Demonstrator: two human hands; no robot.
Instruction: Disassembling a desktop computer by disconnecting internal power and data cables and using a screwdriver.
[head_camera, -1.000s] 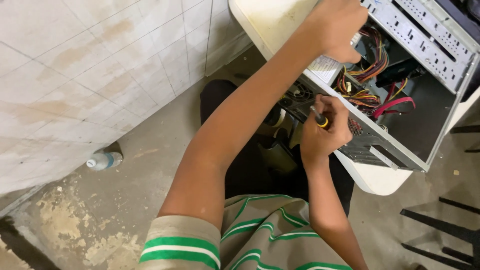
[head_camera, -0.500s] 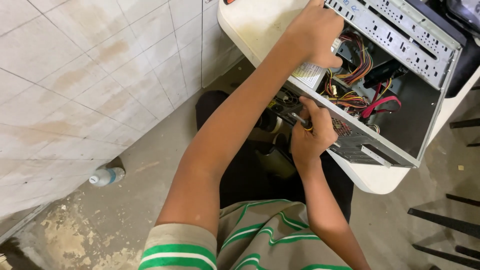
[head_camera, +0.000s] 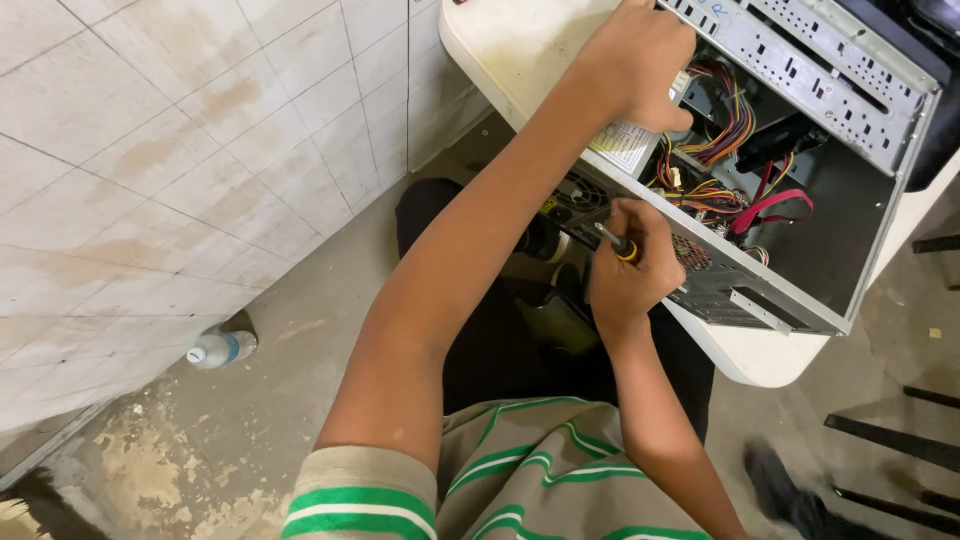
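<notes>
right hand (head_camera: 625, 275) fingers grip yellow-black screwdriver (head_camera: 618, 243) at open grey metal computer case (head_camera: 800, 150); left hand (head_camera: 645, 60) clasps its top edge; keep tip square, case braced.

One open computer case (head_camera: 800, 190), one screwdriver (head_camera: 617, 243), one plastic bottle (head_camera: 220, 349) far left on floor, two hands, one white table (head_camera: 520, 50).

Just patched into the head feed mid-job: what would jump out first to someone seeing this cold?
The open computer case on the white table at upper right, its coloured wires and red cable exposed. The left hand grips the case's top edge while the right hand holds a screwdriver against its rear panel. Far left, a plastic bottle lies on the stained floor by the tiled wall.
</notes>
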